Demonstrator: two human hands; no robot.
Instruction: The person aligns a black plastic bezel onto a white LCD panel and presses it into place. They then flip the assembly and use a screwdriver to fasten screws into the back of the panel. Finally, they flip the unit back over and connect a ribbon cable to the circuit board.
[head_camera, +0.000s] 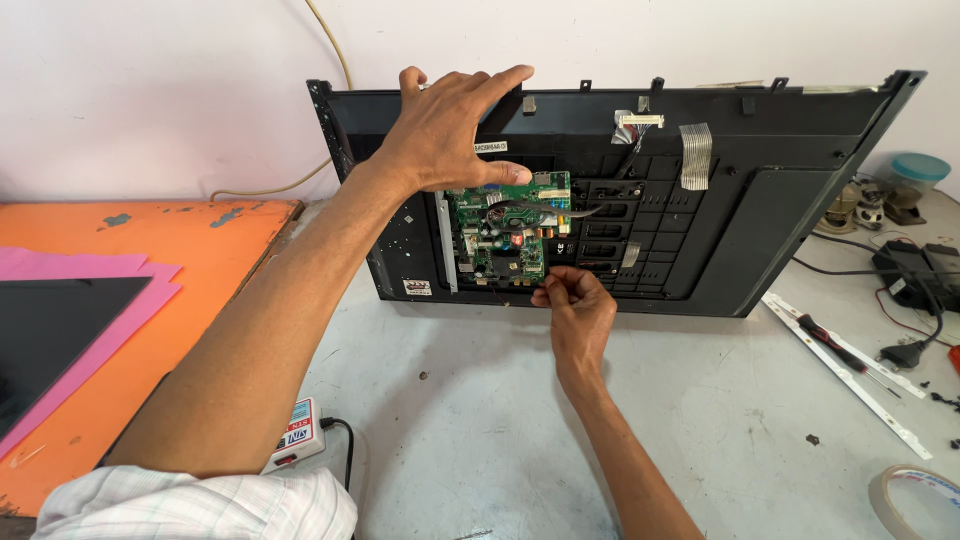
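A black television back panel (770, 200) stands tilted against the white wall, its inside facing me. A green circuit board (505, 235) is fixed on its left part. My left hand (450, 125) rests on the panel just above the board, fingers spread over the top edge and thumb at the board's upper corner. My right hand (572, 300) is at the board's lower right corner with fingertips pinched together there; I cannot tell what they pinch. A loose cable connector (638, 122) hangs near the panel's top.
An orange table (190, 260) with pink sheets (70, 275) and a dark panel (45, 330) lies left. On the grey bench are a small white box (300, 435), a screwdriver (835, 345) on a white strip (850, 375), a tape roll (915, 500), a power adapter (905, 270).
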